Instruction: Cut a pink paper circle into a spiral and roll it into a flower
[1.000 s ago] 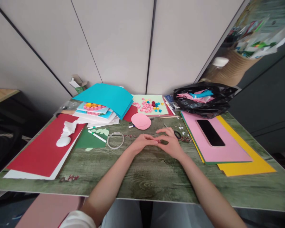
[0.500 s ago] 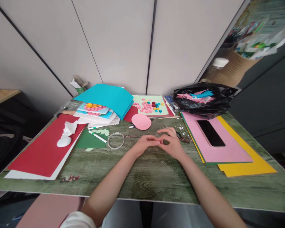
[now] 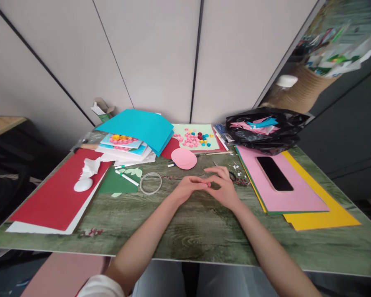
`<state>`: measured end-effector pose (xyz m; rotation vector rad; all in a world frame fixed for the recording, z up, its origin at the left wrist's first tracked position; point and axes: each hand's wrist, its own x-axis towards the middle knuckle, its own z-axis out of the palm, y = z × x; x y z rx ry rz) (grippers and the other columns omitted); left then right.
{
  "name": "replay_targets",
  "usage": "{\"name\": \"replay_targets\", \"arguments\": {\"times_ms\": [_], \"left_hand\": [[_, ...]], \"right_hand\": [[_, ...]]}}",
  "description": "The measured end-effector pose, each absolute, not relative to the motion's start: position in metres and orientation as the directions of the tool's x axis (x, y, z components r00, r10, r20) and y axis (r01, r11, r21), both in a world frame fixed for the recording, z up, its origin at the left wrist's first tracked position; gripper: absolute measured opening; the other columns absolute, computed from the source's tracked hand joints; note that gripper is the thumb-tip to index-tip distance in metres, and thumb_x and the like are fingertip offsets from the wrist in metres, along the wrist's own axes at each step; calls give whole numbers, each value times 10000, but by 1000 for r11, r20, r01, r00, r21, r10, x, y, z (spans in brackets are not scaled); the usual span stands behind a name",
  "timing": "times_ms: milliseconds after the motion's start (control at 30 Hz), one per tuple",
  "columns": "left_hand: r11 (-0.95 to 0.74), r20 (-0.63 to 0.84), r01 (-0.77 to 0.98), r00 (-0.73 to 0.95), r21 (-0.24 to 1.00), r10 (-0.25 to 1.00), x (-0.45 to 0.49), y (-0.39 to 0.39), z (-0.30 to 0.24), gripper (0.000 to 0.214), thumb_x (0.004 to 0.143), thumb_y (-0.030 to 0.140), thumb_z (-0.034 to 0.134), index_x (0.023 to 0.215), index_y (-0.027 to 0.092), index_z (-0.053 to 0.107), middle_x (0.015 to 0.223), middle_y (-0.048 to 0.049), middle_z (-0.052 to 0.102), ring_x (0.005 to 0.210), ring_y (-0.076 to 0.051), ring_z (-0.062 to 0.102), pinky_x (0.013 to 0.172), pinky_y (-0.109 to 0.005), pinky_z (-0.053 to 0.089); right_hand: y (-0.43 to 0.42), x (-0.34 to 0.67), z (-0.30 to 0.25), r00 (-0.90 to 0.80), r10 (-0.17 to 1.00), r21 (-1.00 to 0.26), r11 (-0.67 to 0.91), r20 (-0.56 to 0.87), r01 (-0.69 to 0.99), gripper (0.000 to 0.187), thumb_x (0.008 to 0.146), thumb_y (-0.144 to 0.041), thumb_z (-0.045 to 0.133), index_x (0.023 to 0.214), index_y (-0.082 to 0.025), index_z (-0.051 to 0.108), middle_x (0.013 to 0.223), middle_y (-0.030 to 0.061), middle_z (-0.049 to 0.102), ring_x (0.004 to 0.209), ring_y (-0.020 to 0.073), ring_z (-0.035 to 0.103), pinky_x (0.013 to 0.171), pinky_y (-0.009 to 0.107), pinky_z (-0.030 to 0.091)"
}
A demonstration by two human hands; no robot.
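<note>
Two hands are meeting over the green table [image 3: 198, 225], and their fingertips are touching. A small pink bit [image 3: 209, 185] is showing right where they are meeting, and the fingers are hiding most of it. From the left hand [image 3: 188, 187], it is sitting at three o'clock, at the tips of the thumb and first finger, which are pinching it. From the right hand [image 3: 225, 189], it is sitting at nine o'clock, and that thumb and first finger are squeezing it too, making a loop. Other right fingers are sticking out toward ten o'clock.

Pink paper rounds [image 3: 184, 158] are lying near the left hand at twelve o'clock. A pale ring [image 3: 141, 184] is lying at nine o'clock from that hand. Black scissors [image 3: 234, 176] are peeking out just past the right hand at one o'clock. Little colored balls [image 3: 191, 142] are resting on a pale green sheet [image 3: 202, 127], between eleven and twelve from the fingertips. A phone [image 3: 274, 173] is lying on pink paper [image 3: 290, 201], at half past two from the right hand.
</note>
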<state>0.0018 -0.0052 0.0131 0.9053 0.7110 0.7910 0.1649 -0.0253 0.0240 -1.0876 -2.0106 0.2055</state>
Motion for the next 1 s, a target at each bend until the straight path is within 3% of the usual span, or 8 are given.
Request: {"name": "replay_targets", "arguments": {"times_ms": [167, 400, 600, 767, 1000], "left_hand": [[350, -245, -98, 542, 932, 804, -11, 2, 18, 225, 520, 267, 788, 689, 130, 727, 742, -69, 720, 720, -166, 625, 758, -286, 428], [122, -224, 198, 649, 972, 727, -21, 8, 16, 257, 560, 335, 745, 713, 129, 723, 667, -22, 683, 614, -133, 560, 607, -240, 387], [241, -184, -18, 593, 970, 784, -12, 2, 14, 261, 583, 313, 752, 774, 140, 709, 770, -38, 697, 731, -154, 595, 730, -269, 417], [366, -155, -279, 567, 888, 809, 1, -6, 9, 247, 581, 257, 771, 786, 136, 708, 856, -61, 699, 839, -169, 612, 851, -318, 407], [416, -185, -363, 526, 834, 830, 6, -8, 6, 263, 567, 228, 787, 800, 129, 715, 824, -67, 710, 871, -184, 628, 904, -337, 393]], "right_hand": [[-24, 167, 29, -369, 758, -485, 636, 537, 601, 80, 755, -238, 668, 814, -282, 701, 1135, 23, 617, 1096, 232, 460, 935, 448, 387], [-21, 167, 17, -516, 741, -492, 671, 429, 555, 175, 729, -192, 685, 842, -324, 710, 1184, -6, 610, 1157, 248, 447, 951, 502, 371], [-22, 168, 21, -381, 778, -494, 617, 500, 612, 148, 743, -204, 668, 832, -317, 704, 1163, -4, 626, 1153, 252, 455, 957, 512, 362], [-25, 167, 25, -284, 776, -492, 591, 563, 639, 49, 744, -241, 667, 774, -279, 669, 1125, 10, 635, 1131, 255, 459, 941, 488, 380], [-26, 163, 22, -240, 759, -493, 594, 605, 636, 62, 749, -228, 647, 712, -254, 604, 1111, 19, 624, 1094, 245, 472, 926, 473, 384]]}}
